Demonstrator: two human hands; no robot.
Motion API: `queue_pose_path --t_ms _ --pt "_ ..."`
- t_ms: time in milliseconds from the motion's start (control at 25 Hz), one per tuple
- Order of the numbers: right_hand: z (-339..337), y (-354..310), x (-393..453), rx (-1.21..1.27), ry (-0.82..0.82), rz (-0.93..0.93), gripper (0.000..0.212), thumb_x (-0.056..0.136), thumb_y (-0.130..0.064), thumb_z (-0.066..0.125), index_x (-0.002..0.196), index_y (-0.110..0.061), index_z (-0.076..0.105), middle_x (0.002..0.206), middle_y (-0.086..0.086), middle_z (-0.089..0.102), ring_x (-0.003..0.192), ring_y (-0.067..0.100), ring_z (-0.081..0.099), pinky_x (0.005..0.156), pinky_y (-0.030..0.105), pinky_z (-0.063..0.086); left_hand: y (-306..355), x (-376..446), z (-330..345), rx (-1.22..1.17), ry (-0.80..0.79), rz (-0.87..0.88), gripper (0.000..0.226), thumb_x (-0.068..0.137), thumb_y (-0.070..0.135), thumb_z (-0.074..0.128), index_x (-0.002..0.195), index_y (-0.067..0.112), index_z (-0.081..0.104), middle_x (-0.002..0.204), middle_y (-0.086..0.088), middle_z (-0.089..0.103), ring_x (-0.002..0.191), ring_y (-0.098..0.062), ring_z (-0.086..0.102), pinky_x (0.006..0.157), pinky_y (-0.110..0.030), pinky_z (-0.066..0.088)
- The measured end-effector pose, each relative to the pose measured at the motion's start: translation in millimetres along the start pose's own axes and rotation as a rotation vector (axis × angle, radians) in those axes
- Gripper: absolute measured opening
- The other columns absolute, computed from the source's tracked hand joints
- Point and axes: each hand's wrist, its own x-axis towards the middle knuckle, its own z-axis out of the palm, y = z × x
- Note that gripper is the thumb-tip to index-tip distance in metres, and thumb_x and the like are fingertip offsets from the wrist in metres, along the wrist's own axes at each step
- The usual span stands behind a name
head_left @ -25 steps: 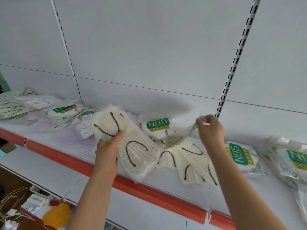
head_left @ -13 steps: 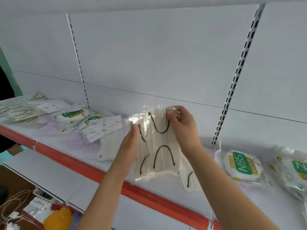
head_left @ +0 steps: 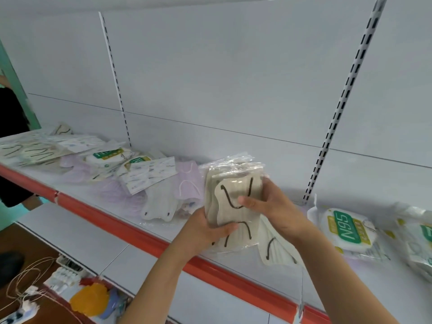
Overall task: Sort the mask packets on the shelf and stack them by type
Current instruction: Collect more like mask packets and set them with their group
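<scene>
Both hands hold a stack of clear packets of cream masks with black ear loops (head_left: 230, 188) upright above the white shelf (head_left: 88, 195). My left hand (head_left: 205, 232) grips its lower left edge, thumb across the front. My right hand (head_left: 268, 206) grips the right side, thumb on the front. One more cream packet (head_left: 275, 251) lies on the shelf under the stack. N95 packets (head_left: 346, 228) lie to the right. To the left lies a mixed pile: lilac mask packets (head_left: 187, 183), a white mask packet (head_left: 159, 202), patterned packets (head_left: 149, 174) and N95 packets (head_left: 105, 156).
The shelf has a red front strip (head_left: 145, 237) and a white back panel with slotted uprights (head_left: 336, 108). A lower white shelf (head_left: 70, 232) sits below. Cords, a power strip (head_left: 63, 274) and a yellow object (head_left: 90, 298) lie on the floor. A person in black (head_left: 11, 146) stands at far left.
My right hand brought a cream packet from the shelf onto the one in my left hand. Both hands now grip the combined stack lower and further right. The view shifted left.
</scene>
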Motion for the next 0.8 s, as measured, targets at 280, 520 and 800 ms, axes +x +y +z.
queue_pose_path --t_ms 280,520,800 --pt "-2.6 -3.4 -11.7 0.011 0.093 0.035 0.038 0.082 -0.016 0.08 0.115 -0.007 0.064 0.113 0.013 0.073 0.107 0.025 0.069 0.098 0.042 0.053 -6.1 8.3 26.1 0.111 -0.128 -0.006 0.041 0.076 0.028 0.086 0.11 0.035 0.065 0.101 0.022 0.074 0.095 0.006 0.068 0.085 -0.025 0.055" --pt "-64.7 -26.8 -72.2 0.221 0.565 -0.043 0.021 0.083 -0.011 0.077 0.104 -0.008 0.074 0.101 0.011 0.075 0.096 0.023 0.072 0.089 0.037 0.057 45.1 11.3 92.9 0.001 -0.233 0.04 0.045 0.06 0.047 0.093 0.094 0.025 0.074 0.086 0.01 0.079 0.082 -0.004 0.073 0.077 -0.033 0.055" --pt "-147.0 -49.7 -181.4 0.737 0.986 -0.147 0.026 0.089 -0.016 0.067 0.114 -0.009 0.07 0.106 0.012 0.073 0.1 0.026 0.071 0.098 0.046 0.054 84.7 -5.1 223.3 -0.249 -0.395 -0.001 0.037 0.063 0.05 0.09 0.066 0.021 0.067 0.058 -0.013 0.049 0.054 -0.035 0.047 0.067 -0.036 0.035"
